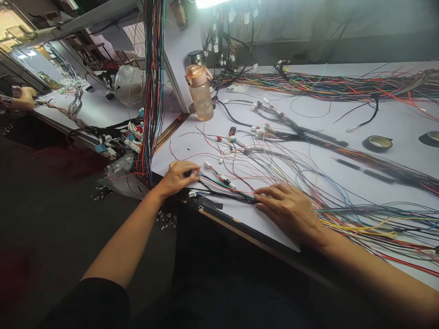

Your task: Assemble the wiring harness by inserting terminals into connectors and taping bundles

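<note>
Near the table's front left corner, my left hand (pixel 179 177) pinches the end of several thin wires (pixel 207 177), where a small connector shows partly between thumb and fingers. My right hand (pixel 288 208) lies farther right with its fingers closed over the wire bundle (pixel 236 196), and its palm side is hidden. Between my hands run black, green and red wires. A white connector (pixel 192 193) lies just below my left hand, and another white connector (pixel 207 164) lies above it. A black-and-white connector piece (pixel 226 181) sits on a wire between both hands.
A peach water bottle (pixel 200 93) stands at the back left beside a panel. Hanging wires (pixel 153 82) drop past the table's left end. Tape rolls (pixel 377 143) lie at the right. A long wire bundle (pixel 343 86) stretches along the back. Another person's hand (pixel 24 98) shows far left.
</note>
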Demonstrator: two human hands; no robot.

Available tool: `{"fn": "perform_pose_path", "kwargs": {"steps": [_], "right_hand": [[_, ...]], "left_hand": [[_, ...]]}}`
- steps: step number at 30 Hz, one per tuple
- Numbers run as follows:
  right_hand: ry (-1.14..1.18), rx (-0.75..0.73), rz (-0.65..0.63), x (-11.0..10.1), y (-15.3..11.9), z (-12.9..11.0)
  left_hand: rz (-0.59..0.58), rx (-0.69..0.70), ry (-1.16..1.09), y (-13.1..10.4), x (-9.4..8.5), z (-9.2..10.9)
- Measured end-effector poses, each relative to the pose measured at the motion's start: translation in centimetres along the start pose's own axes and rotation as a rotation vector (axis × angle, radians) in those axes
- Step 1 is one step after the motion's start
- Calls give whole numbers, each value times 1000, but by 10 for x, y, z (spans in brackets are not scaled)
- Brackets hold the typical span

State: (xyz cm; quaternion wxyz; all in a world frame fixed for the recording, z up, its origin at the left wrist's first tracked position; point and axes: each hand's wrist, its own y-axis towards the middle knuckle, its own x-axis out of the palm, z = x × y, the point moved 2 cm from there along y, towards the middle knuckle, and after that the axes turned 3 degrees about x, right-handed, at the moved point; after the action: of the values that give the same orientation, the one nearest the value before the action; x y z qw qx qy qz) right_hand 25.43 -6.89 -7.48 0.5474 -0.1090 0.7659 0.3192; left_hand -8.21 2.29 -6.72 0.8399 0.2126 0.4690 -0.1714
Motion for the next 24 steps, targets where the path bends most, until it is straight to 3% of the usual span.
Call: {"fn": "perform_pose_path", "kwargs": {"steps": [11,24], "right_hand": [[-11,1,12,0,-1,0],[-23,-1,28,0,0,-2]], "left_hand": [[-52,-16,-160,17,-4,-13],[-25,-37,-181,10,-9,-16]]}}
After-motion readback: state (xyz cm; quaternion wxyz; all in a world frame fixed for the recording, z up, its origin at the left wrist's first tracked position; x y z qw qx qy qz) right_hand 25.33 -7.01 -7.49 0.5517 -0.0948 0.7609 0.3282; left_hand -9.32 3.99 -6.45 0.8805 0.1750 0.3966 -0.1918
